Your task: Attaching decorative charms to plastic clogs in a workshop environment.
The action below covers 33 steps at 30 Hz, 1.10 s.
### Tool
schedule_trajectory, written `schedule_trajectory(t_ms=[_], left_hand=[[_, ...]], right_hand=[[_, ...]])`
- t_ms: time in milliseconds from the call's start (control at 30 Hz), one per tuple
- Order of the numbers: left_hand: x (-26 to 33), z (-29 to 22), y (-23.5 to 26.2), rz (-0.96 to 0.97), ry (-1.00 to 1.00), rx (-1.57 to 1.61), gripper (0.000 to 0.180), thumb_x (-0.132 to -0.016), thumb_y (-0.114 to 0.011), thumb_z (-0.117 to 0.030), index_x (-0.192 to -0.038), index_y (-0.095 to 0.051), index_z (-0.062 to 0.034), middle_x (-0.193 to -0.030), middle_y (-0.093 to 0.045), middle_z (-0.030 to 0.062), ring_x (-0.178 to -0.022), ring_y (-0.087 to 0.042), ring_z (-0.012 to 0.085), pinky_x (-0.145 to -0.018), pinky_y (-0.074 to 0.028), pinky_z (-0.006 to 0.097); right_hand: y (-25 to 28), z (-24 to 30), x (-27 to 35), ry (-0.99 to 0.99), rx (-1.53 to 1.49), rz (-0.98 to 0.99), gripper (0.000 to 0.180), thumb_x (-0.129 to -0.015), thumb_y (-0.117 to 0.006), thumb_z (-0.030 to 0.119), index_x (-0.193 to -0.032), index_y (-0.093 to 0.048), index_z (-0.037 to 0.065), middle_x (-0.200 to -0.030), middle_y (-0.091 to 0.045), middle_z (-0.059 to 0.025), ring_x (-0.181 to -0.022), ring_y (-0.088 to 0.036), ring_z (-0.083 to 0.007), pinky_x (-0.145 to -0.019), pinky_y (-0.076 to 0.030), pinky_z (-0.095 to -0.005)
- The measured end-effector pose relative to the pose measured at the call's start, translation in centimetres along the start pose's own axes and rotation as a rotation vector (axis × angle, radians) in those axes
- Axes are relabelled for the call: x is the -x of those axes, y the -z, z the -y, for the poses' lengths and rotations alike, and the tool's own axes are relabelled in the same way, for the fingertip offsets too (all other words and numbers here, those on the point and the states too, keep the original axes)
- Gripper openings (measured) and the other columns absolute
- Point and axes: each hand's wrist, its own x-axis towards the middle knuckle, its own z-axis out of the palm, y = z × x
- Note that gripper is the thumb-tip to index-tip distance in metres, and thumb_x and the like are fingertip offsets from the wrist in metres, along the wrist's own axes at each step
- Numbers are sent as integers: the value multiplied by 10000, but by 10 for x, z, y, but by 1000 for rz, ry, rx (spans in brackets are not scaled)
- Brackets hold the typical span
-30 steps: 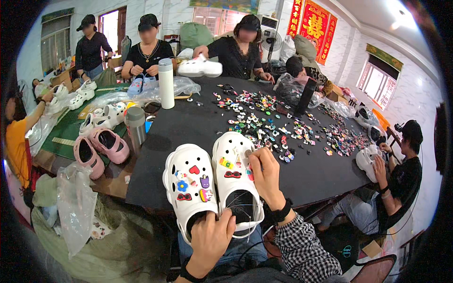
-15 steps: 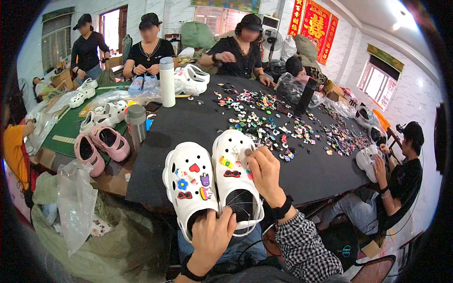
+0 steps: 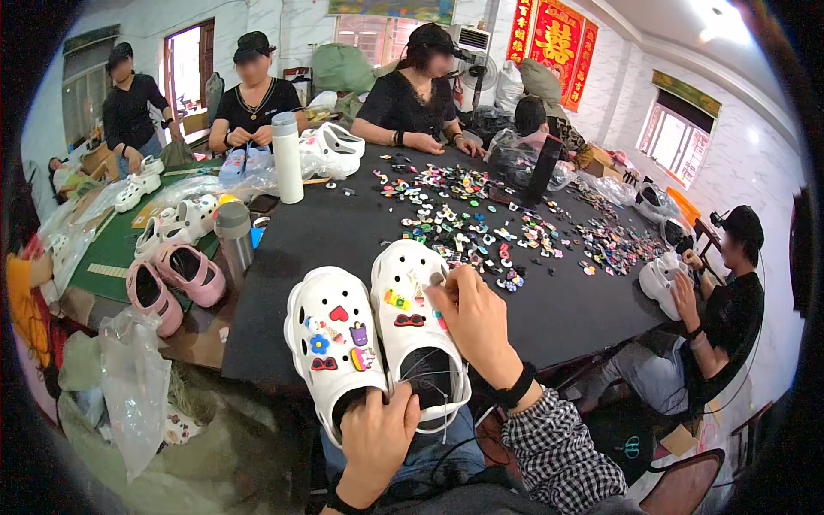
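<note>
Since the earlier frames: both hands and the pair of clogs sit almost as before; across the table, the white clogs by the seated person in black have shifted, and the standing person at far left has stepped a little.

Item: pair of white foam clogs, side by side at the near edge of the black table (image 3: 558,318), toes pointing away.
- Left clog (image 3: 333,343): heel end gripped by the left hand (image 3: 375,442), fingers curled round the back rim and thumb over the heel opening. Upper carries a red heart, blue flower, purple figure, red bow.
- Right clog (image 3: 418,330): lies touching the left clog. Right hand (image 3: 477,322) rests over its outer side, fingertips (image 3: 434,286) pressed together near the toe holes, apparently pinching a small charm; the charm itself is too small to tell.

Handling, by judgement: light, soft and springy moulded foam, not fragile, matte enough to grip without slipping. It will flex under a push, so bracing at the heel rim or side wall, as the left hand does, seems the best hold; the perforated upper gives under pressure.

Nearby: loose charms (image 3: 468,219) scattered mid-table, well apart from the pair; grey flask (image 3: 233,233) and white bottle (image 3: 287,159) to the left; pink clogs (image 3: 172,279) on the side table.
</note>
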Motion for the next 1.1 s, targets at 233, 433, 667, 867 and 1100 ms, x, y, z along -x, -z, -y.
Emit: schedule_trajectory(t_ms=[233, 433, 667, 867, 1100], left_hand=[[-1, 0, 1, 18, 4, 14, 201, -859, -653, -277, -959, -655, -103, -754, -536, 136, -539, -593, 303, -529, -495, 406], [1, 1, 0, 16, 1, -26, 199, -866, -646, -286, -960, -656, -110, -738, -533, 141, -539, -591, 313, -524, -488, 407], [-2, 1, 0, 20, 5, 4, 201, -871, -642, -291, -963, -660, -113, -733, -533, 136, -513, -583, 304, -511, -488, 404], [-2, 1, 2, 36, 24, 28, 209, -889, -615, -285, -1002, -664, -117, -745, -548, 144, -543, -599, 326, -525, -494, 432], [1, 3, 0, 64, 39, 48, 223, -902, -596, -280, -1050, -663, -126, -744, -559, 149, -537, -601, 343, -527, -500, 452]], right_hand=[[6, -6, -5, 107, 12, 77, 244, -864, -700, 243, -827, -564, 44, -772, -619, -104, -644, -646, -294, -550, -512, -393], [0, -20, 0, 22, -343, 87, 184, -871, -662, 124, -811, -538, 2, -733, -583, -97, -586, -552, -256, -554, -432, -356], [-1, -3, 9, -119, -331, 10, 169, -852, -685, 122, -864, -558, 10, -845, -570, -138, -695, -604, -299, -616, -484, -380], [-2, -7, 4, 49, -255, -30, 150, -840, -701, 98, -876, -579, 19, -834, -558, -123, -745, -589, -301, -645, -480, -378], [0, -4, 2, 46, -362, 82, 143, -827, -701, 50, -896, -584, 3, -809, -555, -129, -732, -584, -291, -633, -475, -370]])
